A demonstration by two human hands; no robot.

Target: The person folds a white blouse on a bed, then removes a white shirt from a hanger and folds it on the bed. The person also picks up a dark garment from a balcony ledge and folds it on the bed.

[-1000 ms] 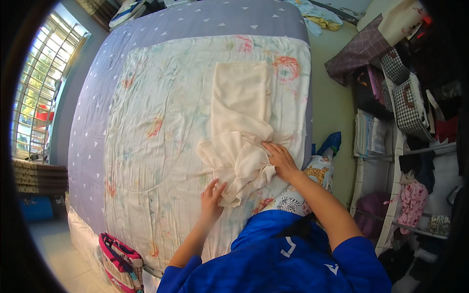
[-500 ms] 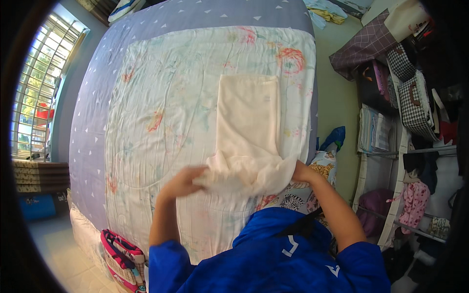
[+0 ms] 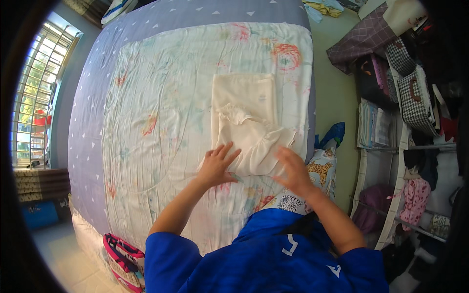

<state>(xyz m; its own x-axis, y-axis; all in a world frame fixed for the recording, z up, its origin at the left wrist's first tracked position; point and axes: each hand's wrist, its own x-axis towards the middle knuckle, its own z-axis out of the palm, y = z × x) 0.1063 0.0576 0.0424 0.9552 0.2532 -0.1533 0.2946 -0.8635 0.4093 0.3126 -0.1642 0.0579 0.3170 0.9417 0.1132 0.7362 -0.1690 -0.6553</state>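
I am observing a cream cloth [image 3: 244, 97] lying on the floral sheet [image 3: 151, 97], its near end bunching over itself. At the cloth's near left corner, the left hand [image 3: 216, 166] is holding its fingers spread. At its near right, the right hand [image 3: 294, 171] is blurring, thumb standing apart from fingers; contact I am not discerning.

The cream garment [image 3: 244, 90] looks like thin, soft, matt cloth, smooth where flat and crinkled at its ruffle. Beneath it, the floral coverlet [image 3: 146, 102] is light, finely rumpled fabric; the grey-violet bedsheet [image 3: 88, 151] is smoother, matt cloth. The blue shirt [image 3: 268, 259] appears smooth-knit, the houndstooth storage box [image 3: 415, 105] fabric-covered, the window grille [image 3: 41, 63] metal.
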